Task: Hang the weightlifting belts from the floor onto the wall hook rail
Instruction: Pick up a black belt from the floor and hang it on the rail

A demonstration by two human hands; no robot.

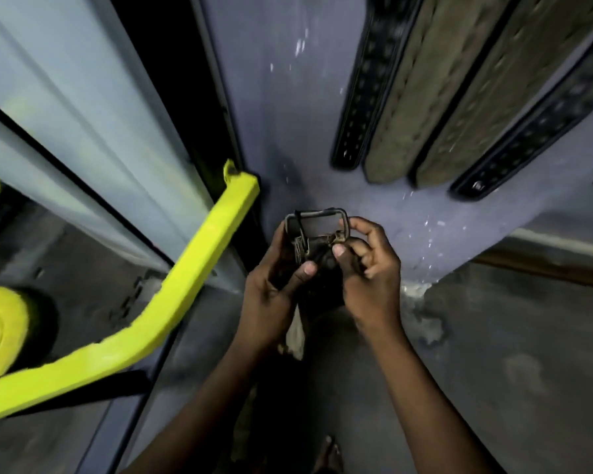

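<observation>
A dark, worn weightlifting belt [314, 251] is held up in front of the blue-grey wall, its rectangular metal buckle [317, 222] uppermost. My left hand [274, 285] grips the belt's left side just below the buckle. On the right side, my right hand [367, 268] pinches the leather at the buckle's base. The rest of the belt hangs down between my forearms, with a pale frayed end [297, 333] showing. Several belts hang on the wall at upper right: a black perforated one [363, 97] and a tan one [408, 107] among them. The hook rail itself is out of view.
A bright yellow metal bar [185, 278] of a gym machine slants across the left, with a yellow-rimmed round part [4, 330] at far left. A mirror or glass panel [83, 97] stands beside the wall. Grey concrete floor [510, 354] lies below; a bare foot [329, 456] shows at the bottom.
</observation>
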